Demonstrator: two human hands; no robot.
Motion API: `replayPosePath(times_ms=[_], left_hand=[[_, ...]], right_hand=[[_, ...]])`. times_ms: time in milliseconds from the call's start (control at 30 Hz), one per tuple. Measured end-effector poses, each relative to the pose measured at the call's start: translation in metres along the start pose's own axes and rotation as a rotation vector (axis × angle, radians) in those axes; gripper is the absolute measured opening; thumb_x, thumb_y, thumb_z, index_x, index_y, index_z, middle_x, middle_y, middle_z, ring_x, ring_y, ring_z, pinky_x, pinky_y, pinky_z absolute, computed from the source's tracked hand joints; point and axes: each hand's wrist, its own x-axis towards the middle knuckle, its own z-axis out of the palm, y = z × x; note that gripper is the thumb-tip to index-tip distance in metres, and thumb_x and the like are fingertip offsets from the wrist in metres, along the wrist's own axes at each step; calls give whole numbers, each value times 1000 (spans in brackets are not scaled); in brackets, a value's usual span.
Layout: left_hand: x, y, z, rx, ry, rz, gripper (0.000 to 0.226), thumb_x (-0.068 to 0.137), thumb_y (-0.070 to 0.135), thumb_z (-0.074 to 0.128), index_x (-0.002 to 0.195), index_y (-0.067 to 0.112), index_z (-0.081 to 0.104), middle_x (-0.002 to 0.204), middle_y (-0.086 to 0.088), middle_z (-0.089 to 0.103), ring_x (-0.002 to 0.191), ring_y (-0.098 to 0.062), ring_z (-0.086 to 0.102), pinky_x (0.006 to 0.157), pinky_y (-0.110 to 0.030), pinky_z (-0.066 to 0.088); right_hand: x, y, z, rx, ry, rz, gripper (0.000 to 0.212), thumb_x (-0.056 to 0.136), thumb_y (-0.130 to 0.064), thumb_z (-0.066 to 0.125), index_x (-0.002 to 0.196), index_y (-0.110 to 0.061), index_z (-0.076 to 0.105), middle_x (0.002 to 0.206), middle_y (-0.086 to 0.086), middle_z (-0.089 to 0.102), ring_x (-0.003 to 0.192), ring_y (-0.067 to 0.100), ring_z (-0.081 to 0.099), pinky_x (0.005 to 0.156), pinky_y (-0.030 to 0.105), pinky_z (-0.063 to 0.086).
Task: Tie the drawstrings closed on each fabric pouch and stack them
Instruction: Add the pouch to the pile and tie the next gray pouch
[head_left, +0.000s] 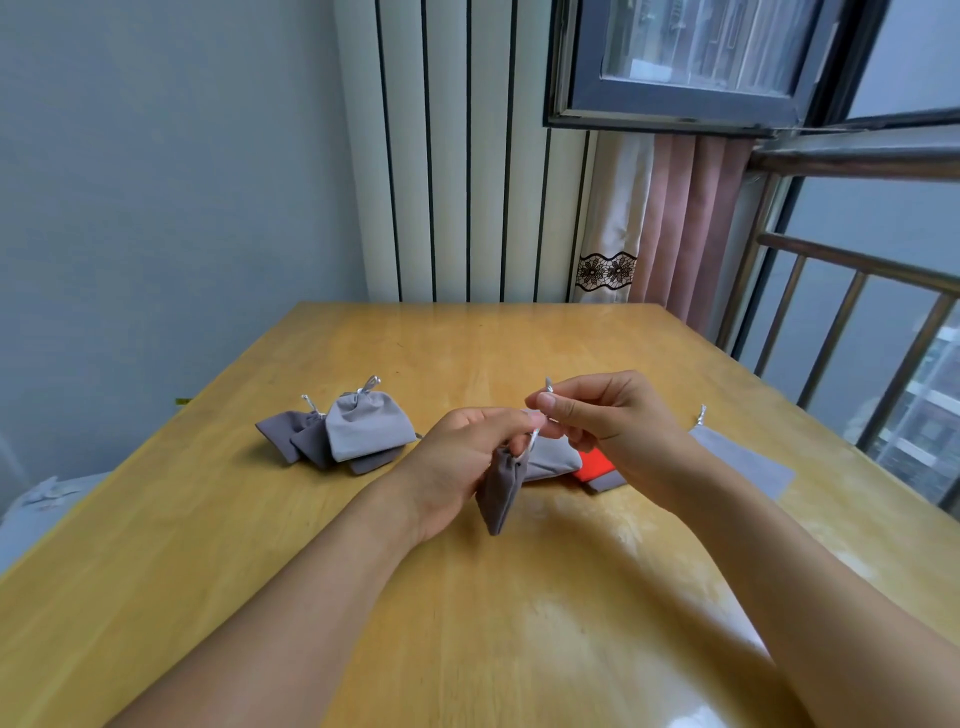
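Note:
A small grey fabric pouch (501, 491) hangs above the wooden table (467, 597), its neck gathered. My left hand (457, 462) pinches the pouch's top. My right hand (608, 421) pinches the white drawstring (534, 439), whose end sticks up past my thumb. To the left lies a pile of grey pouches (337, 436) with cinched necks, a lighter grey one (366, 423) on top. Behind my hands lie another grey pouch (553, 460) and an orange pouch (595, 467). A flat grey pouch (743, 462) rests at the right.
A white panel radiator (462, 156) and a pink curtain (685, 223) stand behind the table. A window railing (857, 322) runs along the right. A pale cloth-covered object (36, 509) sits off the table's left edge.

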Motion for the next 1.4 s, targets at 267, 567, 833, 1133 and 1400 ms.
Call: replayPosePath(times_ms=[267,567,833,1133,1400], left_hand=[[3,-7,1,33,93,11,23,93,29,64,80,17,77,70,4,66,70,-7,58,76,-22,45],[10,-10,0,-79,239,20,26,98,28,56,98,11,76,89,-5,76,79,-10,68,72,-18,52],[8,-7,-9,-194,298,105,14,86,12,71,97,4,74,87,-7,75,81,-13,70,72,-18,55],[1,-3,-8,-24,189,156,14,82,6,74,95,4,76,83,-10,76,72,-11,70,63,-16,50],[0,-1,-16,20,119,143,10,82,9,74,91,7,76,80,-9,73,76,-15,63,65,-22,47]], right_hand=[[0,1,3,75,4,76,24,85,-15,70,99,4,74,77,21,69,64,14,61,58,21,49],[-4,-6,1,-8,91,41,19,74,-6,81,85,5,71,72,12,73,54,12,59,55,20,50],[-9,-7,5,97,-51,132,22,78,6,72,99,3,71,87,19,76,78,22,74,73,27,60],[-10,-8,7,-160,36,-40,29,69,-2,85,95,-2,71,68,17,73,55,20,68,55,26,55],[-8,1,7,-290,-188,-82,18,80,-22,80,97,-15,76,79,7,74,68,13,59,61,30,45]])
